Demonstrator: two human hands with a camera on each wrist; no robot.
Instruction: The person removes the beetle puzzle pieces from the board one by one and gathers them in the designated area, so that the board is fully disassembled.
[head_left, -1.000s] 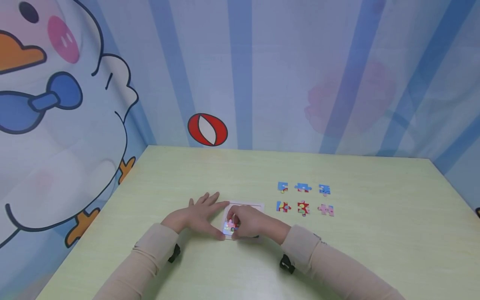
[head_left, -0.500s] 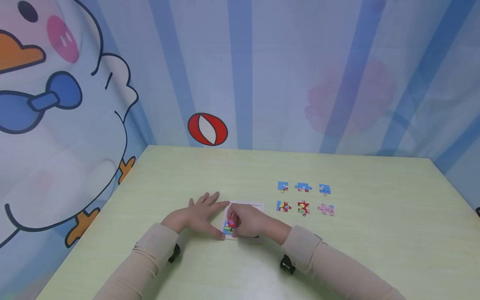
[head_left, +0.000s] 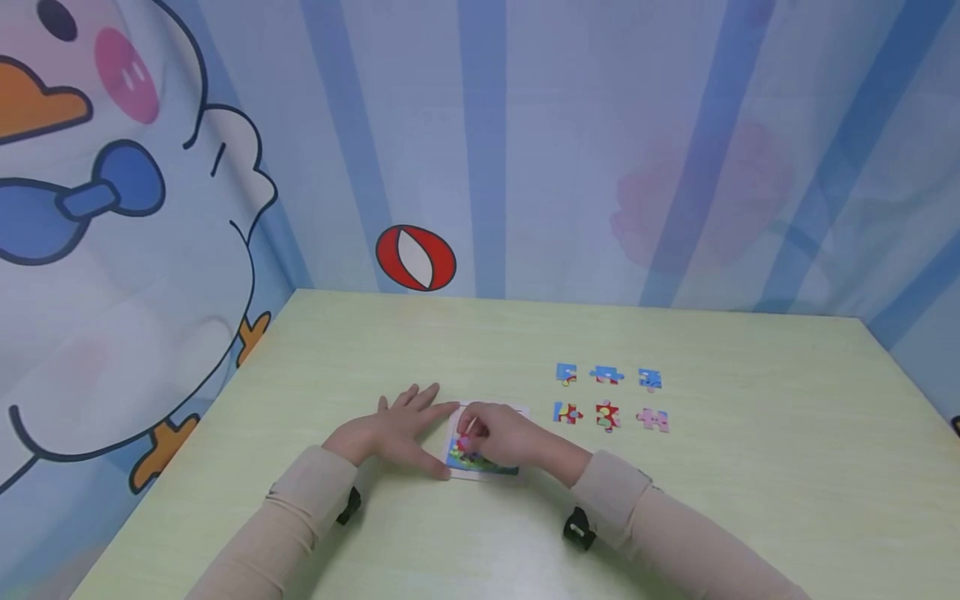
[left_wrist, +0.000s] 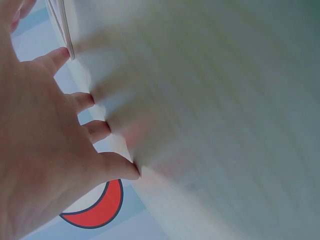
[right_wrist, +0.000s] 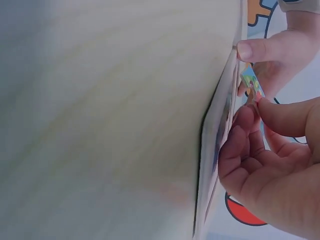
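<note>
A small white-rimmed puzzle tray [head_left: 480, 478] lies on the table, its lower part showing a green and blue picture strip. My left hand [head_left: 397, 429] is spread flat beside it, thumb and index fingertip at the left edge. In the left wrist view, the spread fingers [left_wrist: 100, 131] rest on the tabletop. My right hand [head_left: 501, 435] is over the tray, covering much of it. Between thumb and fingertips it pinches a puzzle piece [right_wrist: 253, 84], coloured blue, green and red, held tilted above the tray's left side in the right wrist view.
Several loose puzzle pieces lie in two rows right of the tray, among them a blue one [head_left: 606, 375], a red one [head_left: 607, 415] and a pink one [head_left: 652, 419]. A printed cloth backdrop [head_left: 555, 167] stands behind the pale table [head_left: 750, 467].
My right hand has shifted slightly up and right, baring more of the tray's lower strip. The pinched piece has turned, showing different colours. My left hand and the loose pieces stay put.
</note>
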